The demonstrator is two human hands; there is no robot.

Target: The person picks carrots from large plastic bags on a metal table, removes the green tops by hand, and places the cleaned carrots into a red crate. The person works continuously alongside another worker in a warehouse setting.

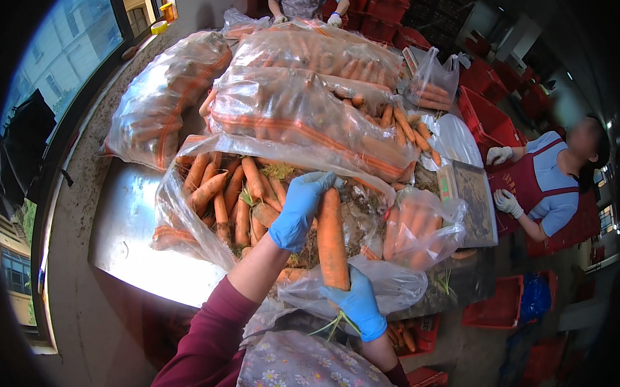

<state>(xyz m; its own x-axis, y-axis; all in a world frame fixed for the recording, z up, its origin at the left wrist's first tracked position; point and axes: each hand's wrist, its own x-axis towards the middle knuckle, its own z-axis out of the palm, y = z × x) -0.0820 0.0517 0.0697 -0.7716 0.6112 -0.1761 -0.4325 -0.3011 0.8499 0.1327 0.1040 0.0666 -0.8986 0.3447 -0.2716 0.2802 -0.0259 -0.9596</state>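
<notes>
A large carrot (332, 239) stands nearly upright in the picture between my two blue-gloved hands. My left hand (304, 206) is at its upper end, fingers bent around the tip. Around the thick lower end, where green stalks hang, my right hand (359, 304) is closed. An opened clear sack (188, 238) full of loose carrots (253, 177) lies just beyond and left of my hands. Under the held carrot spreads an empty clear plastic bag (395, 285). To its right sits a filled bag of carrots (411, 231).
Full carrot sacks (168, 96) cover the table's far side. A soiled weighing scale (471, 203) stands at the right edge, near a co-worker in a dark red apron (527, 181). Another person stands at the far end. Red crates (498, 302) are on the floor at right.
</notes>
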